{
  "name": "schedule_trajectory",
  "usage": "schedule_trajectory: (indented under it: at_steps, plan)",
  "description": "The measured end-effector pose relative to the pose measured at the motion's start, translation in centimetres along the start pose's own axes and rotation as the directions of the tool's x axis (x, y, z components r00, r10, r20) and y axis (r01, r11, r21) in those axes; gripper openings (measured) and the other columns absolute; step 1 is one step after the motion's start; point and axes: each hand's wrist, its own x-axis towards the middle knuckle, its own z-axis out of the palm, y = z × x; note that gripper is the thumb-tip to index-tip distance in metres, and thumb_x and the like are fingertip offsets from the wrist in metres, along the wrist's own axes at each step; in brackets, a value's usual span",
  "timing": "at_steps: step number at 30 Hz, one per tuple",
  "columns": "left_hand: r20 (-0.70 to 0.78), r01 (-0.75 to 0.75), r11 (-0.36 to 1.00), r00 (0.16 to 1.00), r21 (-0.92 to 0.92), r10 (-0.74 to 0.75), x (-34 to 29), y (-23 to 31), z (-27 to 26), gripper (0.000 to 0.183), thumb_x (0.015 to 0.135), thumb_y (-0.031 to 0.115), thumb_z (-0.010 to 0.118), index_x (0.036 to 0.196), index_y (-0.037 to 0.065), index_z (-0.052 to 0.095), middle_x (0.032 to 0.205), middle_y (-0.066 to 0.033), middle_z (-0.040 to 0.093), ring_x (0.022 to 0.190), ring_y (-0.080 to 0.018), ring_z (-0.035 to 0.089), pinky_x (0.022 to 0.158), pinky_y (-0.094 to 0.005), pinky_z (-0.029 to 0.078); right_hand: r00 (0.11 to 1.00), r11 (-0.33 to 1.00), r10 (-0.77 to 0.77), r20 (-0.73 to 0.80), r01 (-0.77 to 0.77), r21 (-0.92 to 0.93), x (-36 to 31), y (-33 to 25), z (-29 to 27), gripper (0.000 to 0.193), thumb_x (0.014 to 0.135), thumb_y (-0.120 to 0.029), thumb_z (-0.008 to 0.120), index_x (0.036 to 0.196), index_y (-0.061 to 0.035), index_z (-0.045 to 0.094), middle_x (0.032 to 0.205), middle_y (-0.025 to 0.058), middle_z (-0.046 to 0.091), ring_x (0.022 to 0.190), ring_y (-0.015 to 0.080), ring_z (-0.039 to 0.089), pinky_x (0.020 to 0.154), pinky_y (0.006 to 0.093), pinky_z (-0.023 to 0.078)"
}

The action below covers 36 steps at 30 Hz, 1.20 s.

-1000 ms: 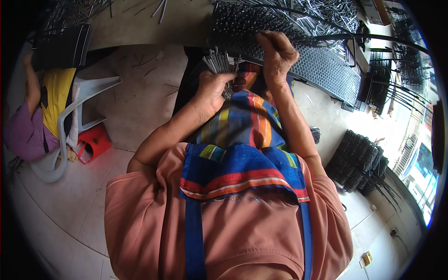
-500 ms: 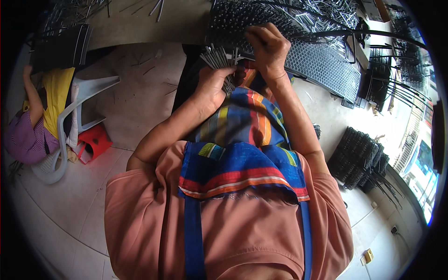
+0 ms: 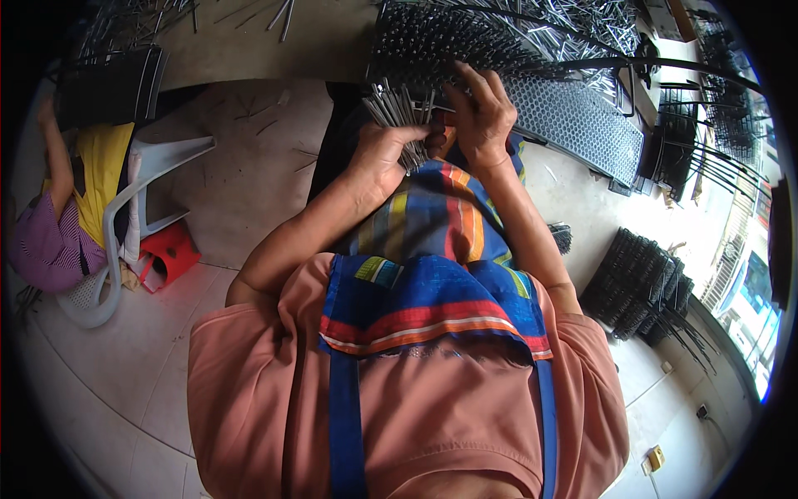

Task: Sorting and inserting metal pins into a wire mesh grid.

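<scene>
My left hand [image 3: 381, 153] is closed around a bundle of thin grey metal rods [image 3: 392, 106], which fan out above the thumb and poke out below it. To its right, my right hand [image 3: 489, 121] hangs by the front edge of a rack packed with upright dark rods [image 3: 440, 41]. Its fingers are loosely stretched and apart, and I see nothing between them. The rack's bare right part is a grey plate full of small round holes [image 3: 573, 121]. A striped apron [image 3: 449, 208] covers my lap under both hands.
Loose shiny rods [image 3: 582, 29] lie heaped behind the plate. A black bar [image 3: 648, 60] crosses above it. Dark wire-like racks [image 3: 636, 283] are stacked on the floor at right. At left a person [image 3: 58, 233] sits on a white plastic chair [image 3: 112, 249] beside a red container [image 3: 169, 254].
My right hand has come down slightly toward me from the upright rods, and its fingers have loosened from a pinch. My left hand with the bundle has shifted only slightly.
</scene>
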Motion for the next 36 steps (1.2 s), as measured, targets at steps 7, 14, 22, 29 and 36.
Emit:
schedule_trajectory:
  at_steps: [7, 14, 22, 29, 36]
  plan:
    - [0.014, -0.023, 0.993, 1.000, 0.119, 0.021, 0.2, -0.3, 0.6, 0.016, 0.083, -0.003, 0.064, 0.099, -0.003, 0.066, 0.088, -0.0124, 0.069, 0.075, -0.0233, 0.070, 0.062, -0.0332, 0.058, 0.613, 0.412, 0.457, 0.645, -0.788, 0.458, -0.1, -0.5, -1.8, 0.008, 0.079, -0.005, 0.071, 0.075, 0.0002, 0.067, 0.066, 0.0000, 0.061, 0.064, 0.0061, 0.057, 0.054, 0.0244, 0.046]
    - [-0.068, 0.009, 0.963, 0.998, 0.268, 0.009, 0.7, -0.9, -1.1, 0.016, 0.085, 0.000, 0.063, 0.101, 0.001, 0.066, 0.086, -0.0130, 0.071, 0.073, -0.0230, 0.070, 0.063, -0.0344, 0.058, 0.886, 0.658, 0.451, -0.109, -0.247, 0.712, 1.8, 0.8, -1.9, 0.008, 0.077, 0.005, 0.073, 0.082, -0.0003, 0.069, 0.071, -0.0027, 0.060, 0.064, 0.0034, 0.052, 0.057, 0.0172, 0.040]
    - [-0.056, -0.026, 0.966, 0.998, 0.257, 0.041, 1.1, -1.3, -1.3, 0.017, 0.083, -0.005, 0.061, 0.099, -0.004, 0.065, 0.085, -0.0162, 0.071, 0.073, -0.0246, 0.071, 0.066, -0.0355, 0.059, 0.980, 0.937, 0.132, -0.149, -0.074, 0.341, 1.6, 1.2, -1.0, 0.010, 0.074, 0.004, 0.074, 0.082, 0.0005, 0.069, 0.074, 0.0022, 0.063, 0.066, 0.0064, 0.057, 0.060, 0.0206, 0.045]
    - [-0.080, -0.036, 0.983, 0.996, 0.178, 0.051, 0.5, -0.7, -0.1, 0.018, 0.078, -0.010, 0.062, 0.096, -0.008, 0.065, 0.086, -0.0187, 0.070, 0.074, -0.0263, 0.071, 0.066, -0.0369, 0.060, 0.992, 0.985, 0.057, -0.108, -0.038, 0.169, 1.8, 0.8, -0.5, 0.011, 0.075, -0.002, 0.074, 0.086, -0.0021, 0.072, 0.073, 0.0074, 0.064, 0.062, 0.0134, 0.061, 0.058, 0.0248, 0.047]
    - [-0.118, 0.031, 0.988, 0.993, 0.152, -0.013, 0.6, -0.9, -0.6, 0.018, 0.078, -0.008, 0.063, 0.096, -0.007, 0.066, 0.085, -0.0184, 0.069, 0.069, -0.0264, 0.070, 0.057, -0.0359, 0.057, 0.991, 0.989, -0.121, 0.053, 0.124, -0.076, 2.6, 0.4, -1.5, 0.014, 0.079, -0.010, 0.072, 0.093, -0.0087, 0.073, 0.077, 0.0090, 0.065, 0.064, 0.0238, 0.065, 0.057, 0.0307, 0.049]
